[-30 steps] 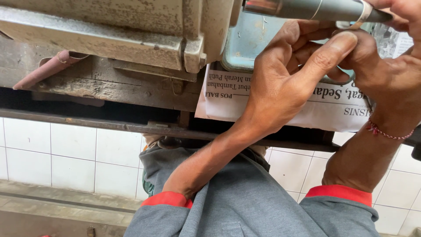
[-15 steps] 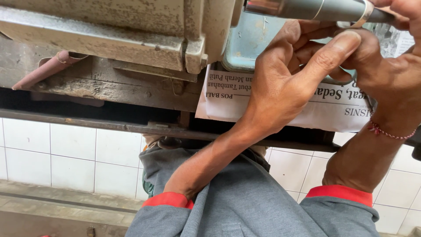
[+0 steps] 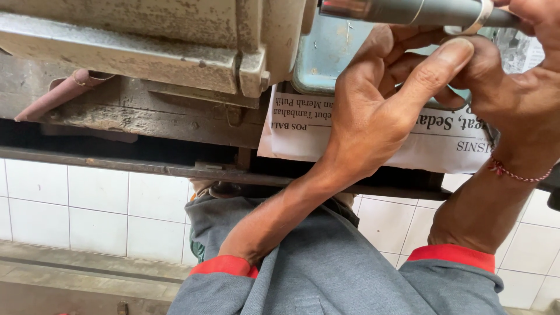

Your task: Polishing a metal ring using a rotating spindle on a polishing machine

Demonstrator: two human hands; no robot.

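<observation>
A thin pale ring (image 3: 469,22) sits around the grey metal rod (image 3: 420,10) near the top edge, above a newspaper sheet (image 3: 443,143) on the worn workbench (image 3: 134,111). The left hand (image 3: 379,111) pinches the ring with thumb and fingers; the right hand (image 3: 525,87) is curled closed round the rod. The ring looks partway along, not yet seated.

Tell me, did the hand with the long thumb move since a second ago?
No. The left hand keeps its place against the newspaper edge and the grey metal machine block, thumb stretched toward the metal rod as before.
</observation>
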